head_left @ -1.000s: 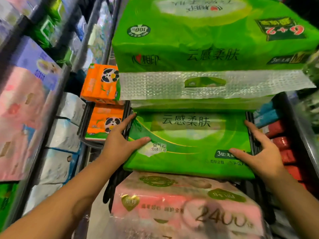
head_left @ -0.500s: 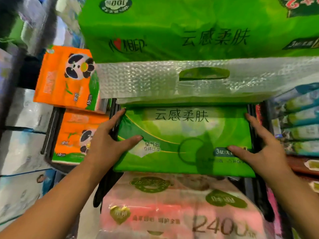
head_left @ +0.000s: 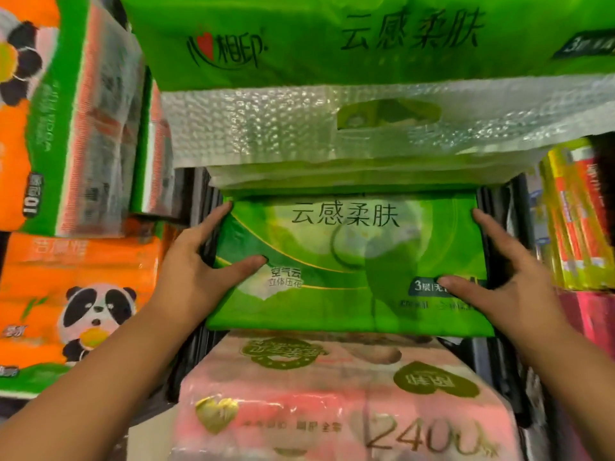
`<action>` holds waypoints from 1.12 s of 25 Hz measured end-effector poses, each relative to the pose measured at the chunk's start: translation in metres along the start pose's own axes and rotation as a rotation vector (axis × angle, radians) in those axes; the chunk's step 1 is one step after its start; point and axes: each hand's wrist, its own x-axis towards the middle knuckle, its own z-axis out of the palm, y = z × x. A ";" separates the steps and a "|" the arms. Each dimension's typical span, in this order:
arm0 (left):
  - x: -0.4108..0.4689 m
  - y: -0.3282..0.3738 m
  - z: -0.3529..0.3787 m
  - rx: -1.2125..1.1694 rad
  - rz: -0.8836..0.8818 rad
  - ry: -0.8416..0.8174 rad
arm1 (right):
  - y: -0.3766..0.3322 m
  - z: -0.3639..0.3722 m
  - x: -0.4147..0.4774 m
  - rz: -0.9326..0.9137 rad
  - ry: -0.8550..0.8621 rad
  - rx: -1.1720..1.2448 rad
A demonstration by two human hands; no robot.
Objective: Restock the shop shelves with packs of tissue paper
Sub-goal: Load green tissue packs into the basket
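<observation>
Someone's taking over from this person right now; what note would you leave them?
Left hand: straight fingers press the left end of the green pack, thumb on its face.
Right hand: likewise at the right end.
The pack lies in the shelf slot, under the upper green pack, above the pink pack.
Done: pack slotted. Left: probably seat it, let go, restock more.

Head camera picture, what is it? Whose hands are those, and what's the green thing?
No machine here: a person wears a camera on the head, so you see what they see in a shop. The left hand and right hand press the two sides of a flat green plastic-wrapped tissue pack, thumbs on its front. Above it is a bigger green tissue pack; below, a pink tissue pack. Orange panda-printed tissue packs are on the left.
</observation>
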 end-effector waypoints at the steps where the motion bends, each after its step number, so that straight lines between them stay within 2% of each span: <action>1: 0.006 -0.008 0.005 0.012 0.002 0.009 | 0.007 0.007 0.005 0.006 0.010 -0.005; 6: 0.019 -0.030 0.022 0.064 -0.026 0.012 | 0.028 0.028 0.017 0.030 0.024 -0.040; 12: 0.025 -0.042 0.032 0.003 0.009 0.025 | 0.040 0.036 0.024 -0.019 0.048 -0.094; 17: 0.027 -0.051 0.033 0.016 0.011 0.012 | 0.041 0.033 0.029 0.014 0.023 -0.116; 21: 0.021 -0.040 0.028 0.122 0.034 -0.025 | 0.035 0.029 0.030 0.074 -0.024 -0.245; 24: 0.011 -0.028 0.023 0.204 -0.018 -0.052 | 0.019 0.026 0.025 0.123 -0.026 -0.350; 28: -0.011 -0.004 0.006 0.208 0.025 -0.081 | -0.011 0.023 0.005 0.160 -0.017 -0.357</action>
